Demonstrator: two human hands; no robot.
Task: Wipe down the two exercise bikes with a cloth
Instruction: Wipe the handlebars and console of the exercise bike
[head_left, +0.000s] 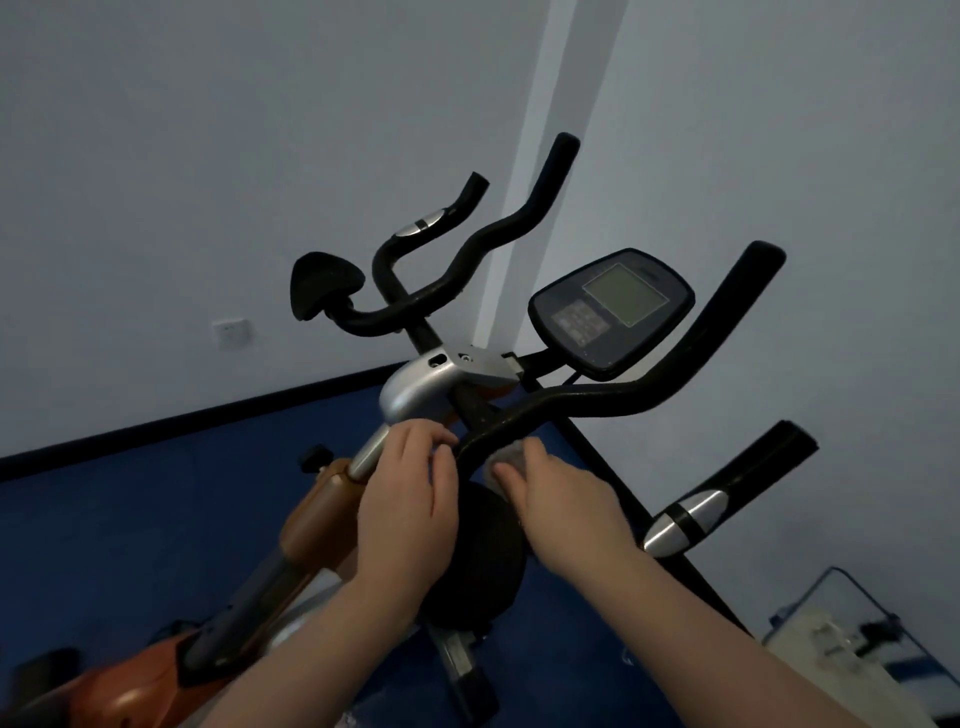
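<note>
An orange and silver exercise bike (322, 514) stands in front of me, with black handlebars (613, 400) and a dark console (613, 312). My right hand (556, 493) holds a small grey cloth (511, 454) against the lower bend of the near handlebar. My left hand (410, 493) rests at the handlebar's base beside the silver stem (369, 452), fingers curled toward the bar. A second set of black handlebars (467, 249) with a black saddle (322, 283) rises behind, belonging to the other bike.
White walls meet in a corner behind the bikes, with a socket (232, 332) low on the left wall. A black skirting runs above the blue floor (130, 519). A clear plastic box (852, 639) sits at the lower right.
</note>
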